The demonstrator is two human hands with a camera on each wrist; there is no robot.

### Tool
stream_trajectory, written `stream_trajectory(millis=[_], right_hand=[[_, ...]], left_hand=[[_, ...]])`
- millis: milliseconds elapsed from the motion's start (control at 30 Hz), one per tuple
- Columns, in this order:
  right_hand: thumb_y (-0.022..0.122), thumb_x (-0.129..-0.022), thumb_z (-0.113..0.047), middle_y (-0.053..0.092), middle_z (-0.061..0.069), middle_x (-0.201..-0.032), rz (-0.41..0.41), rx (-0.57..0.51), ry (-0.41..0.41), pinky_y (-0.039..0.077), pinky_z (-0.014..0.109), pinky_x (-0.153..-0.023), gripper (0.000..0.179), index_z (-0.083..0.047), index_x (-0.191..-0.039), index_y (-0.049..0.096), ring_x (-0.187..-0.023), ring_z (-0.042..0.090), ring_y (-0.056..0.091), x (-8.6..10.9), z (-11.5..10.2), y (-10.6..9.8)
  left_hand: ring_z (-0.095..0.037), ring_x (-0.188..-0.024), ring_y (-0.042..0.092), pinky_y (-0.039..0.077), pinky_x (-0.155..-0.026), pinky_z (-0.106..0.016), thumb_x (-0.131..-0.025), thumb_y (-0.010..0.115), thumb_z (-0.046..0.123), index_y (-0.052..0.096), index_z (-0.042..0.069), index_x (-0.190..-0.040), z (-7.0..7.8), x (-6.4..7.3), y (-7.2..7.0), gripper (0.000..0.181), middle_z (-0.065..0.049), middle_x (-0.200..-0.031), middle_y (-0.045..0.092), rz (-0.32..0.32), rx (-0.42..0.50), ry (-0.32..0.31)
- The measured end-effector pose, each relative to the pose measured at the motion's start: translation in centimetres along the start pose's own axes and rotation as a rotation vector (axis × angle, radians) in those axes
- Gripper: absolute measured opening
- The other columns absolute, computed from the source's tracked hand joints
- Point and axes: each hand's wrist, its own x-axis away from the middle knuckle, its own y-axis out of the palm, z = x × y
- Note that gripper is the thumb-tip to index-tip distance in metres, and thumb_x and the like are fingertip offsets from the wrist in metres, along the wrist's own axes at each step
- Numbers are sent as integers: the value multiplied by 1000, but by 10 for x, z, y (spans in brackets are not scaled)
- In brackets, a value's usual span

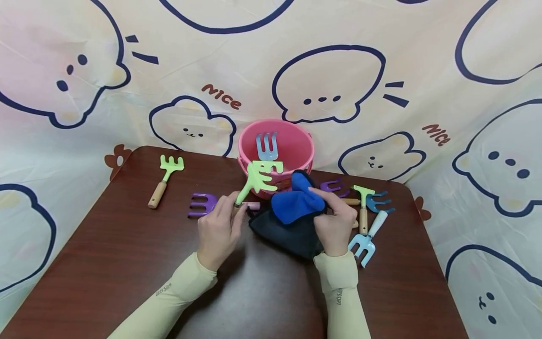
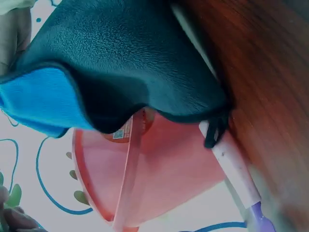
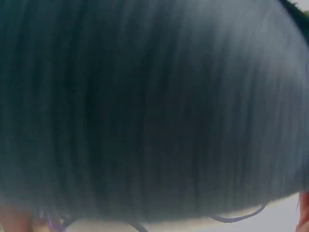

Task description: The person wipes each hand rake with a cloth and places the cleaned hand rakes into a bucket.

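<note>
In the head view my left hand (image 1: 220,230) pinches a light green toy garden rake (image 1: 253,180) by its neck, tines up in front of the pink bucket (image 1: 271,126). My right hand (image 1: 336,223) grips a two-sided cloth, its blue side (image 1: 294,205) folded over the dark grey side (image 1: 288,233). The cloth hangs just right of the rake, its lower part near the table. Dark cloth (image 2: 130,53) covers much of the left wrist view. A blurred grey cloth surface (image 3: 154,111) fills most of the right wrist view.
A light blue fork (image 1: 267,148) shows at the bucket's mouth. Left lie a green rake (image 1: 169,165) and a purple fork (image 1: 205,205). On the right are a light blue fork (image 1: 364,246), a green rake (image 1: 363,212), a blue fork (image 1: 377,202) and a purple fork (image 1: 332,186).
</note>
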Motion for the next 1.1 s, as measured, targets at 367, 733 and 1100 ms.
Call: stream_trajectory(millis=[367,733,1100], right_hand=[[72,-93,2,69,2,-134,-286,-675,463,55,31,-102,50,-3,-140,59,-122,21,66,11,-24,23],[46,-109,-8,66,-1,-79,-223,-679,536,54,24,-70,26,-3,-99,70,-73,13,63,27,-26,51],[57,-96,9,72,17,-102,-512,-458,376,56,29,-91,22,0,-112,70,-94,18,67,22,-26,48]], left_hand=[[-13,-82,49,45,-64,-27,-99,65,4,60,6,-131,10,5,2,32,-8,-97,53,-169,306,-103],[-21,-98,65,60,-86,-40,-91,76,11,66,5,-121,9,12,6,32,-7,-108,68,-391,316,39],[-28,-121,62,55,-100,-49,-96,72,21,57,8,-143,-12,-18,-16,51,-13,-133,65,-277,131,120]])
